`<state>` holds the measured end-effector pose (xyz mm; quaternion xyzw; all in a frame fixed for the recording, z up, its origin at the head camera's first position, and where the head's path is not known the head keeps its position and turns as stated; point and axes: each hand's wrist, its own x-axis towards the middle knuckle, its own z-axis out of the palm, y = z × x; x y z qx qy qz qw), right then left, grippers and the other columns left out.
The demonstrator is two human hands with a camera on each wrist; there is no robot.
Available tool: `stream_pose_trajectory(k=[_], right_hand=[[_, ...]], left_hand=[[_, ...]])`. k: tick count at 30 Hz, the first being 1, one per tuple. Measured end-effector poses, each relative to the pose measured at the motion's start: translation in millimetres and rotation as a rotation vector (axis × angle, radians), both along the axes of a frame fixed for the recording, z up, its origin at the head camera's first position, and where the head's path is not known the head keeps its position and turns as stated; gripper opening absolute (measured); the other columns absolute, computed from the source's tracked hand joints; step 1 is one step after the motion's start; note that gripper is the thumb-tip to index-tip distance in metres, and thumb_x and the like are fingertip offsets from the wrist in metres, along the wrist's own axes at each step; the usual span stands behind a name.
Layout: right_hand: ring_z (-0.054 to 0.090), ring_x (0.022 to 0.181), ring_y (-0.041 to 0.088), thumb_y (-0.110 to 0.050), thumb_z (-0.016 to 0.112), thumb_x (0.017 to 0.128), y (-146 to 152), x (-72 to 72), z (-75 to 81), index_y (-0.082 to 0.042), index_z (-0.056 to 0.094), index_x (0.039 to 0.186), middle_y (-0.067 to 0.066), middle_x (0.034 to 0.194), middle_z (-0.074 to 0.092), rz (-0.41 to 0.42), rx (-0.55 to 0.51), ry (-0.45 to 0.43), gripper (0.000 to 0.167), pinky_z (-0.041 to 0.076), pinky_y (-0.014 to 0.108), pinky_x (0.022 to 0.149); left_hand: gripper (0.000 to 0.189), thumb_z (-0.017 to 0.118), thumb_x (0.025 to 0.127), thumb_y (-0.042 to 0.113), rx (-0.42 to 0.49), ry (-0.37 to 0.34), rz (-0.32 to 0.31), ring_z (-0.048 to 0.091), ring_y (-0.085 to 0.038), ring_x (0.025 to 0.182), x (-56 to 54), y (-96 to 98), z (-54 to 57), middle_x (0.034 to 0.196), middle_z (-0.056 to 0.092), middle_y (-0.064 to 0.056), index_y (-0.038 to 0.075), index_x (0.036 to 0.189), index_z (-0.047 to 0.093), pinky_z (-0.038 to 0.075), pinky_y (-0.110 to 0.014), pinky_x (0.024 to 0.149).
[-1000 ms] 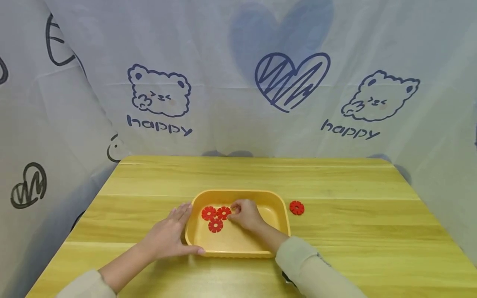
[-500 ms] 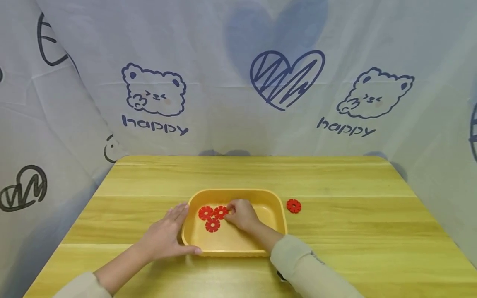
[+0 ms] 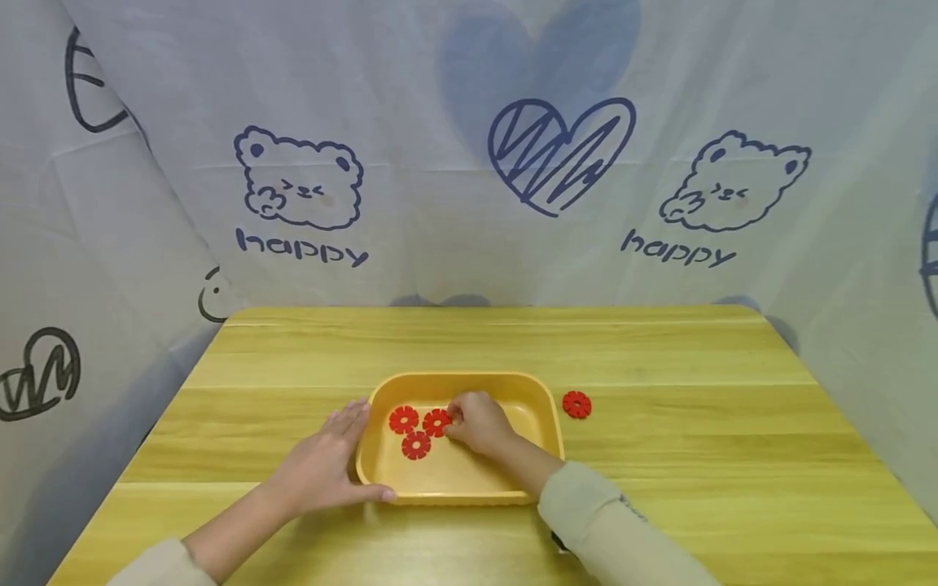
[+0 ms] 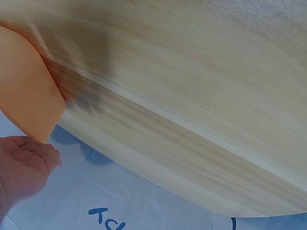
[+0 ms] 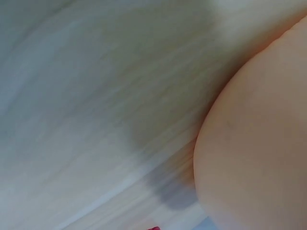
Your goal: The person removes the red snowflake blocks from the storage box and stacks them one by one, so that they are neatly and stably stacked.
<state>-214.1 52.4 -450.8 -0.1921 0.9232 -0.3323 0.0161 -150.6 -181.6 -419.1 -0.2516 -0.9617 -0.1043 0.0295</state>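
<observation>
A yellow plastic tray [image 3: 469,494] stands on the table. Inside, toward its left, lie three red notched interlocking discs. One disc [image 3: 403,420] is at the back left, another [image 3: 416,445] nearer the front. My right hand [image 3: 479,423] reaches in and pinches the right edge of the third disc [image 3: 436,422] between thumb and fingers. My left hand [image 3: 322,468] rests on the tray's left side, its fingers fairly straight along the wall and the thumb on the front rim. The left wrist view shows this hand [image 4: 26,165] at the tray's rim [image 4: 36,139].
Another red notched disc [image 3: 576,404] lies on the wooden table [image 3: 703,456], right of the tray. A white cloth [image 3: 440,203] with bear and heart drawings hangs behind the table. The tray's outer wall [image 5: 259,139] fills the right side of the right wrist view.
The pinched disc has shifted slightly right and toward me, opening a small gap from the back-left disc. The left hand stays on the tray. The head view has drifted a little.
</observation>
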Motion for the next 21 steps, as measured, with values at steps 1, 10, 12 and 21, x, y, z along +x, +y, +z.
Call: stream_pose_trajectory(k=[1,10,12,21], right_hand=[[0.04,0.054,0.007,-0.007,0.072,0.075,0.4,0.2,0.6,0.002,0.068,0.081,-0.003,0.057,0.046,0.009,0.004,0.004,0.011,0.035,0.016,0.052],[0.04,0.054,0.008,-0.004,0.07,0.075,3.6,4.1,5.4,0.003,0.069,0.082,-0.002,0.057,0.048,0.058,-0.009,0.002,0.01,0.034,0.015,0.051],[0.04,0.054,0.008,-0.003,0.07,0.075,5.0,4.9,6.8,0.003,0.069,0.082,-0.001,0.057,0.048,0.067,-0.015,0.009,0.01,0.034,0.015,0.052],[0.04,0.056,0.007,-0.005,0.07,0.076,13.6,7.9,13.5,0.001,0.069,0.082,-0.003,0.059,0.048,0.064,-0.037,0.031,0.01,0.034,0.015,0.052]], left_hand=[[0.118,0.059,0.063,0.078,0.001,-0.001,0.002,0.037,-0.04,0.132,0.1,-0.2,-0.1,0.144,0.034,-0.026,-0.01,0.138,0.034,0.039,-0.049,0.105],[0.118,0.061,0.063,0.076,0.003,-0.01,0.007,0.037,-0.04,0.132,-0.1,-0.7,1.0,0.145,0.034,-0.026,-0.01,0.139,0.033,0.04,-0.05,0.104],[0.118,0.061,0.064,0.076,0.003,-0.008,0.005,0.037,-0.041,0.132,-0.4,-0.6,0.8,0.145,0.034,-0.026,-0.01,0.139,0.032,0.04,-0.05,0.104],[0.118,0.06,0.063,0.077,0.003,-0.011,-0.001,0.036,-0.04,0.133,-2.0,-1.4,-0.8,0.145,0.033,-0.025,-0.01,0.139,0.033,0.039,-0.05,0.105]])
